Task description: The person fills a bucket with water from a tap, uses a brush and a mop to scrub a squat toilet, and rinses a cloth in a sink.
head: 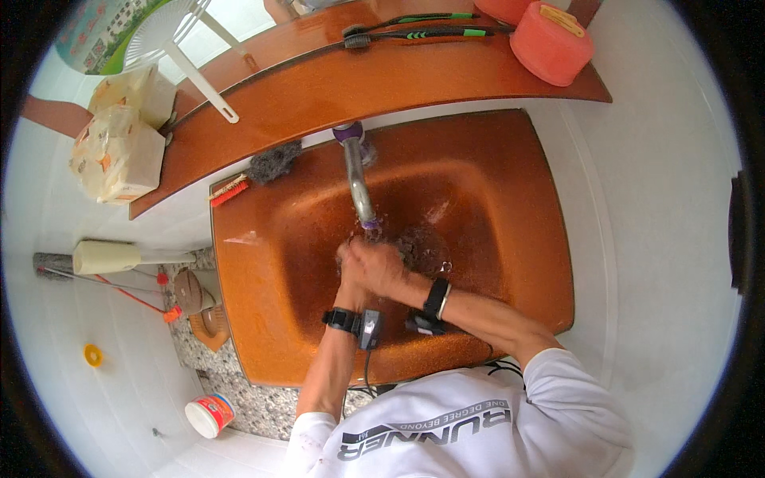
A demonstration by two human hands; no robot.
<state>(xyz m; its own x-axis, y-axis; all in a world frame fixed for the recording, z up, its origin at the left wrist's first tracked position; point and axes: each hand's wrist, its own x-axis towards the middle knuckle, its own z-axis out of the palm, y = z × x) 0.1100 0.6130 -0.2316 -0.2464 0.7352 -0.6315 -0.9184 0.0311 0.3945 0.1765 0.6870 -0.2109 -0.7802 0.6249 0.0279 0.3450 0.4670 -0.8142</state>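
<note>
My left hand (352, 263) and my right hand (385, 272) are pressed together under the running metal faucet (358, 179), over an orange-brown sink basin (478, 239). Their fingers overlap and blur, so I cannot tell how each is curled or whether anything lies between the palms. Water splashes around them, and more water moves in the bowl to their right. A black strap with a small device (369, 330) circles my left wrist. On my right wrist sit a black strap (436, 297) and a pale band, with a dark device hanging beneath.
Above the sink runs a shelf (299, 89) with toothbrushes (418, 34), a pink container (553, 51), a white-handled fan (197, 77) and a tissue pack (119, 155). Steel wool (275, 162) and a red-bristled brush (229, 191) lie at the basin's back left. A tub (209, 415) stands lower left.
</note>
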